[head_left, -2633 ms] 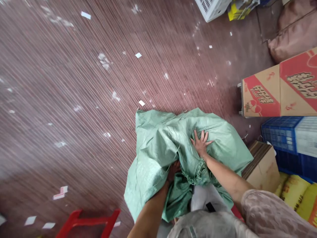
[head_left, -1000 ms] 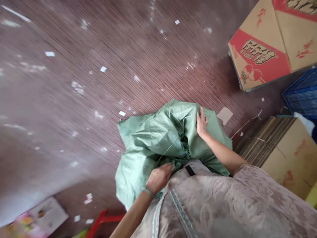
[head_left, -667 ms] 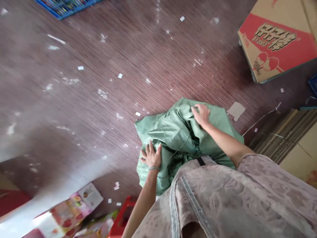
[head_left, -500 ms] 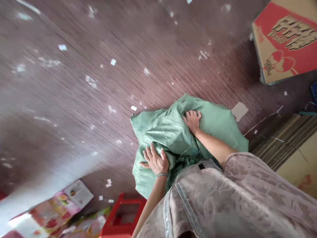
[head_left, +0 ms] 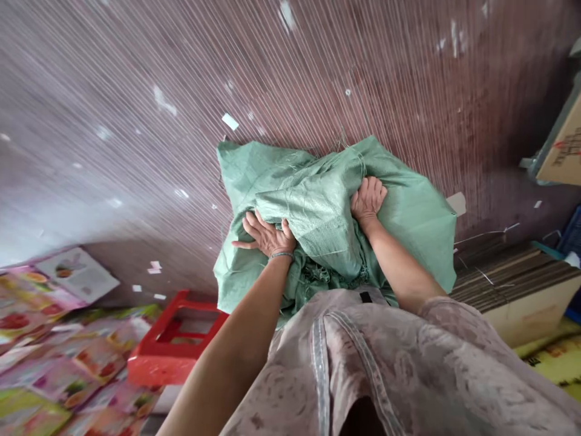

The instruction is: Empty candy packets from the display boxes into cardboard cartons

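Note:
A crumpled green woven sack (head_left: 313, 200) lies on the ribbed reddish-brown floor in front of my body, with loose threads along its far edge. On its left part my left hand (head_left: 269, 235) presses down, fingers spread, with a band around the wrist. My right hand (head_left: 370, 197) is on the right half of the sack, its fingers curled into the fabric beside a raised fold. The darker, bunched part of the sack sits between my forearms, close to my clothing. What the sack holds, if anything, is hidden.
A red plastic stool (head_left: 177, 339) stands at lower left beside colourful printed packaging (head_left: 86, 357). Stacked flat cardboard (head_left: 521, 290) lies at right, near a blue crate (head_left: 572, 233) and a cardboard box (head_left: 563, 148). Paper scraps are scattered over the floor (head_left: 290, 91).
My view has shifted, so the sack appears higher and the box slides off right. My right hand's fingers have curled in from a more spread pose. My left hand stays spread on the sack.

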Demonstrator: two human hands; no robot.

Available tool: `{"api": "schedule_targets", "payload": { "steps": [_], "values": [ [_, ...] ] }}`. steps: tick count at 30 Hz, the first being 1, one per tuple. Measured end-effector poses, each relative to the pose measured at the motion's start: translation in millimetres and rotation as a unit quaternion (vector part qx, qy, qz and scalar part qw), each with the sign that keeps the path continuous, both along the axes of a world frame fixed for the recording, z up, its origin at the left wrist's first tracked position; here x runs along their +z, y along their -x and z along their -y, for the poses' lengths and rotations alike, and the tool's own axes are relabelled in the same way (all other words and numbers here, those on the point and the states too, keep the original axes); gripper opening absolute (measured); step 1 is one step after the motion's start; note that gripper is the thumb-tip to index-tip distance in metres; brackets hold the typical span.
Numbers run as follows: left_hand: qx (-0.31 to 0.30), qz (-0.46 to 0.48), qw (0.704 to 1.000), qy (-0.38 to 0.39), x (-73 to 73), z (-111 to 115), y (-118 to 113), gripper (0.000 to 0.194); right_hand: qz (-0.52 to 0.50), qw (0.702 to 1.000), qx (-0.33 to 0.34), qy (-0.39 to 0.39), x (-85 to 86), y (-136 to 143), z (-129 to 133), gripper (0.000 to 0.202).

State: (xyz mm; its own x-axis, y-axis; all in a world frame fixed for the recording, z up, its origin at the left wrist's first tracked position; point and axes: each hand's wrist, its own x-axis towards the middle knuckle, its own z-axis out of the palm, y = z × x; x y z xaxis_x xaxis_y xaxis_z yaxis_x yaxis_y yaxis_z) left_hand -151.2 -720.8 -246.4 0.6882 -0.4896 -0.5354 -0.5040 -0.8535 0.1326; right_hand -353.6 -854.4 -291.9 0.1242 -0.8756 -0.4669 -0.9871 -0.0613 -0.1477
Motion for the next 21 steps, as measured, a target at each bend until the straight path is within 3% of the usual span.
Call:
{"api": "schedule_targets", "payload": {
  "steps": [8, 10, 13, 15, 18, 19, 21],
  "values": [
    [0.008, 0.011, 1.000, 0.028, -46.5, 18.4, -9.6, 0.066, 0.031, 0.995, -0.016, 0.097, -47.7, 13.9, 24.2, 0.049],
    [0.007, 0.007, 1.000, 0.018, -53.1, 15.5, -10.5, 0.066, 0.039, 0.993, -0.025, 0.110, -49.8, 12.0, 24.6, 0.051],
    [0.020, 0.006, 1.000, -0.001, -54.3, 7.6, -14.4, 0.064, 0.060, 0.992, -0.043, 0.107, -20.7, -1.2, 13.5, 0.053],
    [0.028, 0.000, 1.000, -0.009, -48.1, 4.4, -17.0, 0.065, 0.089, 0.990, -0.041, 0.105, 17.3, -14.6, -4.7, 0.055],
    [0.024, -0.018, 1.000, -0.006, -33.7, 4.7, -18.6, 0.070, 0.150, 0.984, 0.035, 0.091, 66.1, -37.6, -43.7, 0.052],
    [0.022, -0.023, 0.999, -0.002, -29.8, 5.3, -18.9, 0.070, 0.159, 0.982, 0.058, 0.083, 72.3, -45.3, -56.3, 0.052],
    [0.019, -0.031, 0.999, 0.003, -26.0, 6.0, -20.6, 0.070, 0.157, 0.983, 0.070, 0.070, 66.3, -59.2, -75.4, 0.054]
  ]
}}
